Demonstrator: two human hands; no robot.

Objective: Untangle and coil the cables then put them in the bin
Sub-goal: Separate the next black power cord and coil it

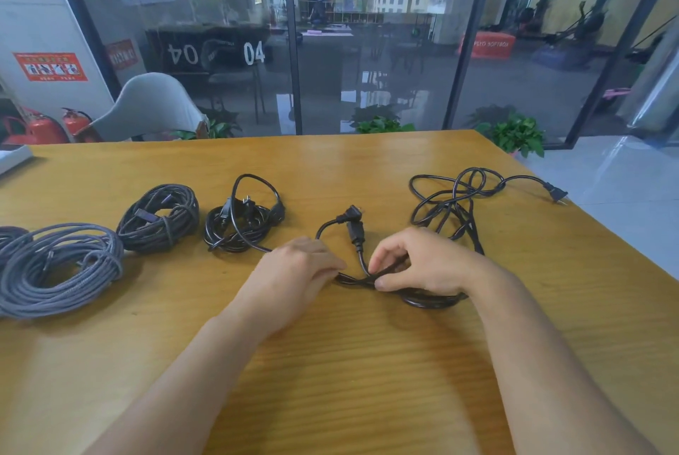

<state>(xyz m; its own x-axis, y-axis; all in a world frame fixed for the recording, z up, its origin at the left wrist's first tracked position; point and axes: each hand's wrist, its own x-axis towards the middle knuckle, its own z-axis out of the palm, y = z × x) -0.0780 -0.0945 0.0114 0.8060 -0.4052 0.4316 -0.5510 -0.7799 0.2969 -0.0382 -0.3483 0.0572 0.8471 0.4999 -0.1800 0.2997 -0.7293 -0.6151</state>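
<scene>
on the wooden table, going left to right: a large grey braided coil lies at the far left, then a dark braided coil, then a black power-cord coil with one loop standing loose above it. all three appear coiled and wait for binning. no bin is in view.

at centre, the left hand has its fingers curled over a black power cord, gripping the bundled strands. just beside it, the right hand pinches the same cord between thumb and fingertips where the strands cross. the cord's two plugs lie on the table just beyond the hands.

to the right, a tangled black cable sprawls, its plug near the table edge.

judgement: the step in hand is coiling or tying off the held cord. the next move calls for securing this bundle, then untangling the right-hand cable.
</scene>
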